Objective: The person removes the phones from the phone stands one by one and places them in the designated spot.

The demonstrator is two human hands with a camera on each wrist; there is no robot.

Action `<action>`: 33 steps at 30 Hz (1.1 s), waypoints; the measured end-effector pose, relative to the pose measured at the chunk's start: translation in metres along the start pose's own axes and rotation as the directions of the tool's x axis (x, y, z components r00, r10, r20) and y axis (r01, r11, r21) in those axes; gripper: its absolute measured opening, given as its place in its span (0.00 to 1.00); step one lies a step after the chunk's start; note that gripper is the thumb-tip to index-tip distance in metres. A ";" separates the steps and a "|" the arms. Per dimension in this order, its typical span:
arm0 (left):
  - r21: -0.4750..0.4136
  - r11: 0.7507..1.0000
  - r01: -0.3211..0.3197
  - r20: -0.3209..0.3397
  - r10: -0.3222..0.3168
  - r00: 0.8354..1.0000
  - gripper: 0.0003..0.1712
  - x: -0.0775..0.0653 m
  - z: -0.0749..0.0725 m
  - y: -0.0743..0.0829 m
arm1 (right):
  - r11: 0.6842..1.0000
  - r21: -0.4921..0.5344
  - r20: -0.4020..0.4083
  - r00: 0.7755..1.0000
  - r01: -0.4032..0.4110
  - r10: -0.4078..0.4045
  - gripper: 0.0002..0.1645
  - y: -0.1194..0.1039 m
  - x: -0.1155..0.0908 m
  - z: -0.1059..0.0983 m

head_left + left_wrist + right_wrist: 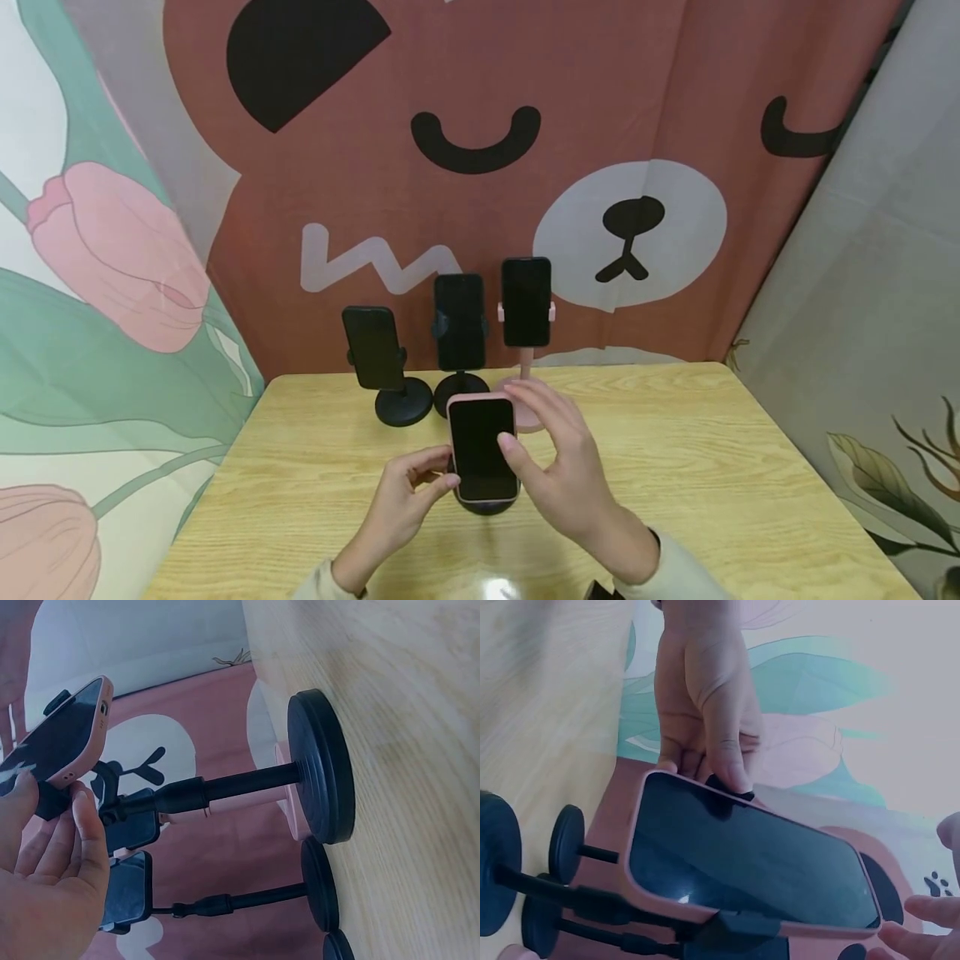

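A phone in a pink case (480,446) sits tilted back in the clamp of a black phone stand (247,782), screen towards me. My left hand (401,504) is at the phone's left edge, pinching the black side arm of the clamp between thumb and fingers; the left hand (709,705) also shows in the right wrist view. On the other side, my right hand (573,475) has its fingers spread, with the thumb overlapping the screen's right edge and the fingertips by the upper right corner. The other clamp arm (739,926) lies along the phone's opposite long edge.
Behind stand three more phones in holders: a dark phone (373,348) on a black stand at left, another phone (460,321) on a black stand in the middle, and a third phone (527,300) on a pink stand. A printed curtain (375,192) hangs behind the wooden table (675,450).
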State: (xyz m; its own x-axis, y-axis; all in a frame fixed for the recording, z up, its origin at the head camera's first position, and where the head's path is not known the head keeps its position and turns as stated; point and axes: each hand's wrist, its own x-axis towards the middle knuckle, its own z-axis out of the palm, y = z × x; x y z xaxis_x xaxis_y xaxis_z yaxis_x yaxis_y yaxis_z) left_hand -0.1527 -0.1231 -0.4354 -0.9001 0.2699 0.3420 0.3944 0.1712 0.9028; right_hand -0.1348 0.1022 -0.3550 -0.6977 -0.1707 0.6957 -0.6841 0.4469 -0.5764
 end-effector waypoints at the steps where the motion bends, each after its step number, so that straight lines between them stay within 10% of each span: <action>1: -0.001 1.000 0.002 0.000 -0.002 1.000 0.20 0.000 0.000 0.000 | 1.000 -0.016 0.012 1.000 0.009 -0.009 0.31 -0.002 0.002 0.001; 16: 0.016 0.996 -0.084 -0.036 0.085 0.996 0.14 -0.001 0.002 -0.004 | 0.866 -0.441 0.179 0.968 0.237 -0.174 0.41 -0.024 0.022 0.030; 33: 0.008 0.999 -0.042 -0.051 0.042 0.998 0.15 -0.003 0.004 -0.001 | 0.761 -0.589 0.218 0.960 0.271 -0.173 0.38 -0.021 0.025 0.045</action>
State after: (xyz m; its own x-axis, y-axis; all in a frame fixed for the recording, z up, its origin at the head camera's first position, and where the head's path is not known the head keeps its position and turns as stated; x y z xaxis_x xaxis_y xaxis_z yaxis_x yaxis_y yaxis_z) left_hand -0.1499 -0.1199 -0.4382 -0.8910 0.2280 0.3926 0.4332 0.1676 0.8856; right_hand -0.1474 0.0493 -0.3446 -0.5977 -0.4329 0.6748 -0.5847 0.8113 0.0025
